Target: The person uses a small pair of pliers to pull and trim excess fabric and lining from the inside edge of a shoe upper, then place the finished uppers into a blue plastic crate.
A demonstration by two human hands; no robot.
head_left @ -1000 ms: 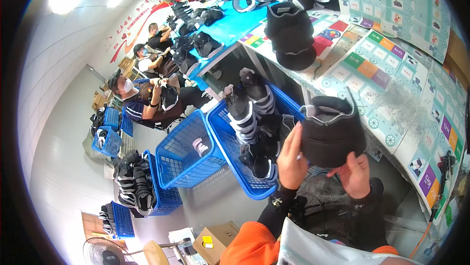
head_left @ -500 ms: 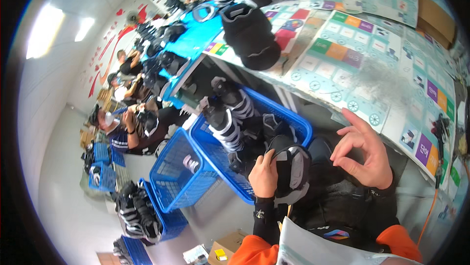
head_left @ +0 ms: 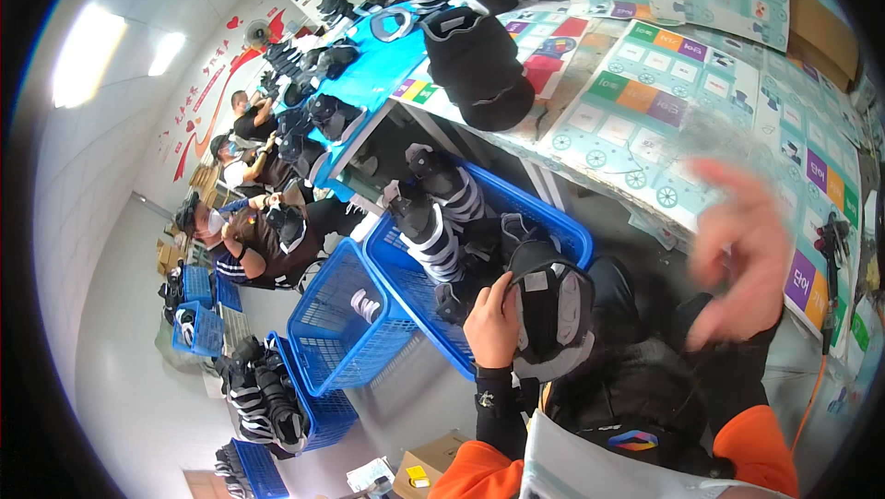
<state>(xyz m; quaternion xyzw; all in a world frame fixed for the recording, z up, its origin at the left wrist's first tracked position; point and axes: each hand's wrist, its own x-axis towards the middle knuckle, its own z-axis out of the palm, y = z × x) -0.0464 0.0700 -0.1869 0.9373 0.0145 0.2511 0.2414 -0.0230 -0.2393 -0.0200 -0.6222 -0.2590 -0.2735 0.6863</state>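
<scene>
A black cap (head_left: 537, 326), turned so its inside shows with a small white label and a grey band, is held low in front of me. My left hand (head_left: 490, 328) grips it by its left edge, fingers closed over the rim. To the right, apart from the cap, my right hand (head_left: 742, 264) is raised near the table edge. Motion blurs it, but its index finger and thumb look spread, with nothing visible between them. Just beyond the held cap, a blue basket (head_left: 573, 231) contains stacked black caps (head_left: 431, 231) showing pale bands.
A worktable (head_left: 687, 144) covered with printed sheets lies to the right, with a stack of black caps (head_left: 475, 65) on it. Another blue basket (head_left: 346, 351) stands at left, with cap-filled baskets beyond. Several people sit working along the far-left tables. An orange cable (head_left: 808, 402) hangs at right.
My right hand has moved right, away from the cap. The cap in my left hand has turned so that more of its inside and its label show.
</scene>
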